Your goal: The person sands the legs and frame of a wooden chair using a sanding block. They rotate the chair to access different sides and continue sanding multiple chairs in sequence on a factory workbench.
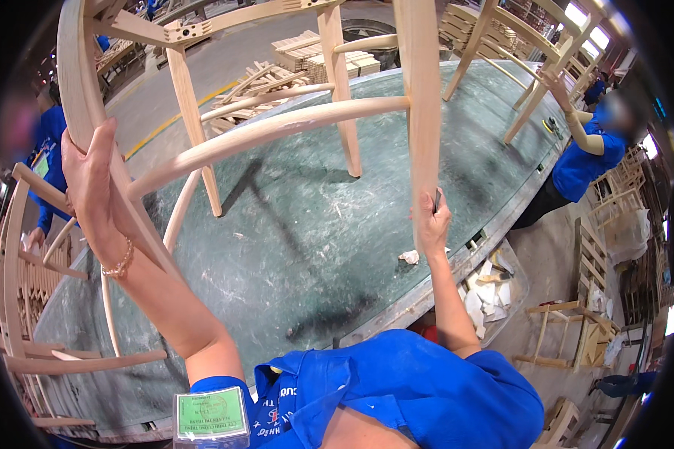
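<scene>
A pale, unfinished wooden chair frame (277, 123) stands tilted over the green tabletop, with its legs and curved stretchers toward me. My left hand (93, 168) is wrapped round the thick left leg, its thumb on the near side. At the lower end of the right leg (421, 97), my right hand (432, 223) is closed against the wood. A small dark edge shows by its thumb; what that is I cannot make out. Close to the right hand, a crumpled whitish scrap (409, 257) lies on the tabletop.
Under the chair spreads the large green worktable (269, 277). At right a co-worker (591, 150) handles another chair frame (528, 56); a second person (49, 150) stands left by more frames (22, 262). A clear bin of scraps (494, 292) sits beside the table edge. Wood pieces (258, 93) are piled beyond.
</scene>
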The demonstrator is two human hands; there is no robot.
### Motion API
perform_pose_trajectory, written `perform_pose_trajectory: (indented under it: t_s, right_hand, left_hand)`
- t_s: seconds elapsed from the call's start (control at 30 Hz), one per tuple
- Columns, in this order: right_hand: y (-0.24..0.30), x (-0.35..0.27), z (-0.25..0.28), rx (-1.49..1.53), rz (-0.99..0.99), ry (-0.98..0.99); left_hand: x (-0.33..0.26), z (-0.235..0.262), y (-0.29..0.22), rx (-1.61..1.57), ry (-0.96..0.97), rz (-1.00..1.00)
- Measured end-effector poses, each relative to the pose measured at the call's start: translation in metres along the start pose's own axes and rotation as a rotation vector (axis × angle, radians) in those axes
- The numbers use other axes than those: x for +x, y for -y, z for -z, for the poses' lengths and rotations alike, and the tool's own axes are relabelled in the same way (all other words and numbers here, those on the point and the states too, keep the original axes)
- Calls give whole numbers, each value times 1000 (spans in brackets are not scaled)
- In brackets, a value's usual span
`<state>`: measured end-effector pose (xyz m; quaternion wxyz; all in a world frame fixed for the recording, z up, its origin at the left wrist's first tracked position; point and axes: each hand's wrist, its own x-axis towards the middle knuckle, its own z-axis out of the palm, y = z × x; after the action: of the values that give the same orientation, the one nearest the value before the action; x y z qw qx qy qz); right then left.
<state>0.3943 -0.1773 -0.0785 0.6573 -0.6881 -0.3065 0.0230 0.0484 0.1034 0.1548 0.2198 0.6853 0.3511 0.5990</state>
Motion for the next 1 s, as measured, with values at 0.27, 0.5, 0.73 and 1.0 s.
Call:
perform_pose_trajectory:
  t_s: [0.27,0.5,0.73,1.0]
  right_hand:
    - [-2,6,2,42,-29,-20]
    - [29,23,-3,-239,183,-190]
    - [131,106,-72,-325,975,64]
    - [200,80,-227,-365,1148,170]
  left_hand:
    - [14,-5,9,-12,52,32]
    - [23,-6,9,26,28,4]
    - [39,-20,8,185,-16,5]
    - [60,-28,16,280,-12,24]
